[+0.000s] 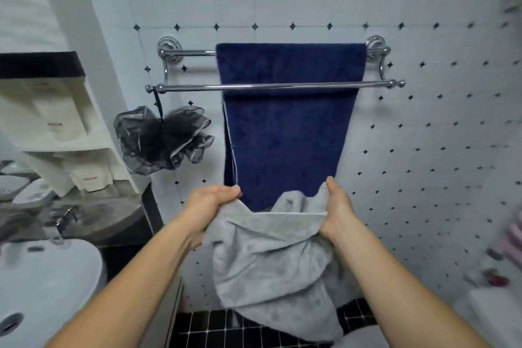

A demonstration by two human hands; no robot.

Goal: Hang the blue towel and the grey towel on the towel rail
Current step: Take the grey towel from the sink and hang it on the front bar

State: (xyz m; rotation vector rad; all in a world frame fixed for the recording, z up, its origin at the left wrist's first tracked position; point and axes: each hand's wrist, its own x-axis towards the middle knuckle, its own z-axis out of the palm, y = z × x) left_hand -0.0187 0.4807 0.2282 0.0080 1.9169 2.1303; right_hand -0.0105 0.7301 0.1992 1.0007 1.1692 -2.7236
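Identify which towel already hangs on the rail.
The blue towel, draped over the rail; the grey towel is off it, gripped by the left hand and right hand.

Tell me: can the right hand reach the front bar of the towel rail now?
Probably yes. The right hand grips the grey towel below the front bar, with nothing between them; that bar carries no towel; the blue towel hangs behind it on the back bar.

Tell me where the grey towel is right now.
In the head view, the grey towel hangs low at centre, gripped at its top edge by the left hand and right hand, in front of the blue towel on the towel rail.
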